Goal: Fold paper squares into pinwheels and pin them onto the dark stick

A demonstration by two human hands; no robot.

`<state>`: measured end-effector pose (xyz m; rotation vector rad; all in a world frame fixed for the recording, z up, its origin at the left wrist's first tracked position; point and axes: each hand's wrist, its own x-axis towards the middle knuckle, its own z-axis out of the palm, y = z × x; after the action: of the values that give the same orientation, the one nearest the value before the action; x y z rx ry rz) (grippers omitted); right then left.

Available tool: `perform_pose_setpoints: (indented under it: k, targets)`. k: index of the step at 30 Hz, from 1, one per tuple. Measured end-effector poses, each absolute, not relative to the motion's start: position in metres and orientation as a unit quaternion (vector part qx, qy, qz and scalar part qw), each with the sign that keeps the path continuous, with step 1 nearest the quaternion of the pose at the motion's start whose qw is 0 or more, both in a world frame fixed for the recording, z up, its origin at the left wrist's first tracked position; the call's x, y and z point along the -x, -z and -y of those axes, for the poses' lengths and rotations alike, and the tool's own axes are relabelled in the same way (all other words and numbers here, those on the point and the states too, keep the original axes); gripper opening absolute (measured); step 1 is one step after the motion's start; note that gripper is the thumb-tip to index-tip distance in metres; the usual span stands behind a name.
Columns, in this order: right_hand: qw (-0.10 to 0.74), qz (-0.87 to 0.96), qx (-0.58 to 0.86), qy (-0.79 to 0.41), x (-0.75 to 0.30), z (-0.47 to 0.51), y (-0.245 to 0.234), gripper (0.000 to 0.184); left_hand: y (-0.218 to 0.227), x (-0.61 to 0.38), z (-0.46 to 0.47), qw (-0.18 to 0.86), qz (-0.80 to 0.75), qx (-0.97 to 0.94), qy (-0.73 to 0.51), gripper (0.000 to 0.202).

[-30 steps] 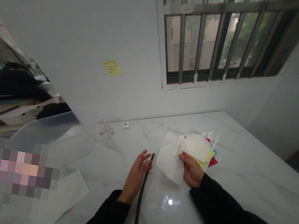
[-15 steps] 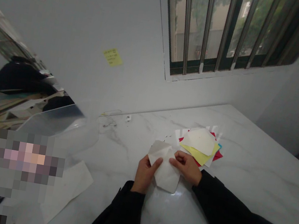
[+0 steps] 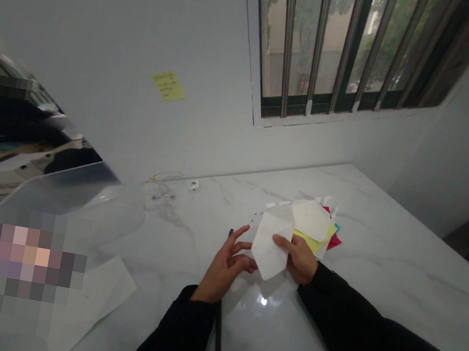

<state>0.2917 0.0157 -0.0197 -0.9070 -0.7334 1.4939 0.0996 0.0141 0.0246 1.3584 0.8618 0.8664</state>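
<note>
My right hand (image 3: pixel 300 259) pinches a folded white paper (image 3: pixel 270 242) and holds it up a little above the white marble table (image 3: pixel 380 272). My left hand (image 3: pixel 224 267) is beside the paper's left edge with its fingers spread, fingertips touching or almost touching the sheet. A dark strap (image 3: pixel 218 334) runs from under my left wrist toward the bottom edge. Behind the paper lies a stack of coloured sheets (image 3: pixel 316 225), white, yellow, red and blue.
A white sheet (image 3: pixel 94 302) lies at the lower left near a clear plastic panel (image 3: pixel 78 197). A thin cable and a small white plug (image 3: pixel 193 184) rest by the wall. A barred window (image 3: pixel 335 54) is above, a yellow note (image 3: pixel 167 85) on the wall.
My left hand has let go of the paper and spread its fingers. The right hand has lifted and turned the folded sheet so that it stands more upright.
</note>
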Motion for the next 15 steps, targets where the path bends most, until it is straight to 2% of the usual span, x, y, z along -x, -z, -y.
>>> perform_pose_setpoints:
  k: [2,4,8,10,15]
  targets:
    - [0.595,0.275,0.369,-0.659,-0.292,-0.016,0.019,0.039,-0.026,-0.097,-0.013,0.615,-0.349,-0.606,-0.364,0.080]
    - [0.593,0.275,0.366,-0.663,-0.291,-0.016,0.019,0.037,-0.026,-0.097,-0.012,0.603,-0.345,-0.620,-0.365,0.076]
    - [0.564,0.342,0.384,-0.646,-0.290,-0.012,0.022,0.038,-0.024,-0.102,-0.012,0.548,-0.371,-0.633,-0.401,0.029]
    - [0.546,0.390,0.393,-0.628,-0.290,-0.011,0.023,0.040,-0.023,-0.104,-0.013,0.528,-0.387,-0.620,-0.433,0.015]
    - [0.533,0.438,0.423,-0.588,-0.291,-0.010,0.023,0.040,-0.027,-0.107,-0.009,0.558,-0.365,-0.615,-0.420,0.022]
